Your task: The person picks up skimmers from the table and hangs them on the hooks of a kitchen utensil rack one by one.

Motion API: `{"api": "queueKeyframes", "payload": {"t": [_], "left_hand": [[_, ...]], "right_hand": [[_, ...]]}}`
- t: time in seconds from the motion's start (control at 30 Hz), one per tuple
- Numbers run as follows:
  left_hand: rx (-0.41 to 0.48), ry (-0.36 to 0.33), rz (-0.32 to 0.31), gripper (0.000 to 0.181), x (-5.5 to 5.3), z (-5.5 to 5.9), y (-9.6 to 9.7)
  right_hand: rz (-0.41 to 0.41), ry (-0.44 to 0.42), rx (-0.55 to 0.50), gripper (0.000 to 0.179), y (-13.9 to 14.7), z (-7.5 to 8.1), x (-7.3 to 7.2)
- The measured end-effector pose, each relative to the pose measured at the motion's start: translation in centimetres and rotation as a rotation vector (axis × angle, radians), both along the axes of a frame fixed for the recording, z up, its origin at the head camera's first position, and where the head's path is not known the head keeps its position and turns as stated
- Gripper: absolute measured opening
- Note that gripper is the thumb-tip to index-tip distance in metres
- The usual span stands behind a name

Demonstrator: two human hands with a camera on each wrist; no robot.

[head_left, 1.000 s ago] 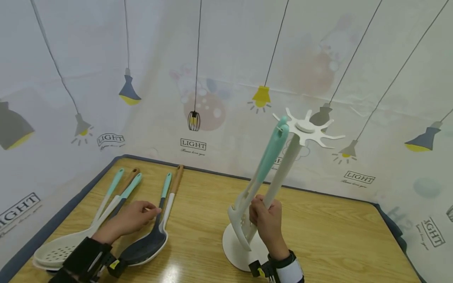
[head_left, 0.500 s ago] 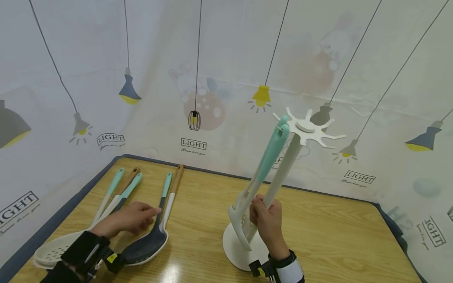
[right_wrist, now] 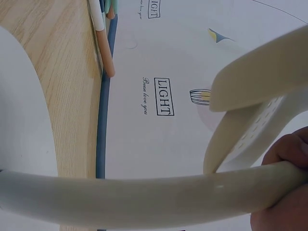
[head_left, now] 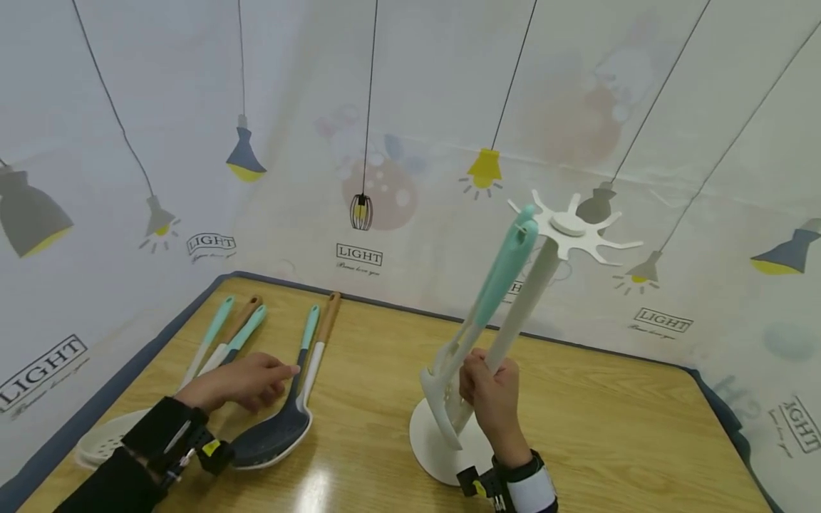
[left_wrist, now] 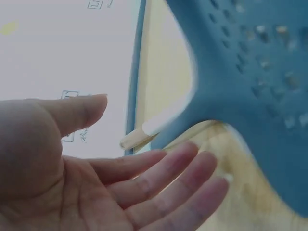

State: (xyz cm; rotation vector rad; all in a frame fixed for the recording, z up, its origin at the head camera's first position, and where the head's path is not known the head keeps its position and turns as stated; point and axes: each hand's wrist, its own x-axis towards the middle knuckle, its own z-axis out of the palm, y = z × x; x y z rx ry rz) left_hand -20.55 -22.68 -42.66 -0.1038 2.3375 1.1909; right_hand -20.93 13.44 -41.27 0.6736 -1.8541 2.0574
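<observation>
My right hand (head_left: 490, 395) grips the pale post of a utensil stand (head_left: 522, 306). Turquoise-handled white utensils (head_left: 503, 274) hang at the left side of its top hooks; one head is perforated in the right wrist view. Palm and fingers are loosely extended on my left hand (left_wrist: 134, 183), which holds nothing. In the head view it hovers at the neck of a dark blue utensil (head_left: 272, 431); contact cannot be told. The left wrist view shows holes in that blue head (left_wrist: 260, 62). Beneath it lies a white utensil with a wooden handle (head_left: 330, 313).
Left of that pair, several more utensils lie together, among them a white perforated skimmer (head_left: 105, 438) partly behind my left sleeve. Their turquoise handles (head_left: 221, 317) point to the back edge. A wooden table (head_left: 616, 420) with a printed cloth (head_left: 442, 85) behind supports everything.
My left fingers have straightened a little near the dark blue utensil's neck. The head view has shifted slightly. My right hand keeps its grip on the stand.
</observation>
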Motion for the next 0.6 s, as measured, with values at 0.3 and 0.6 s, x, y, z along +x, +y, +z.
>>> {"api": "queueKeyframes", "payload": {"t": [0.3,0.6], "left_hand": [[-0.012,0.011,-0.025,0.058,-0.5,0.9,0.4],[-0.054,0.023,-0.019,0.044,-1.4,0.1,1.0]], "right_hand": [[0.003,0.001,-0.008,0.041,0.1,0.1,-0.1],[-0.006,-0.009,0.003,0.04,0.0,0.2,0.0]]}}
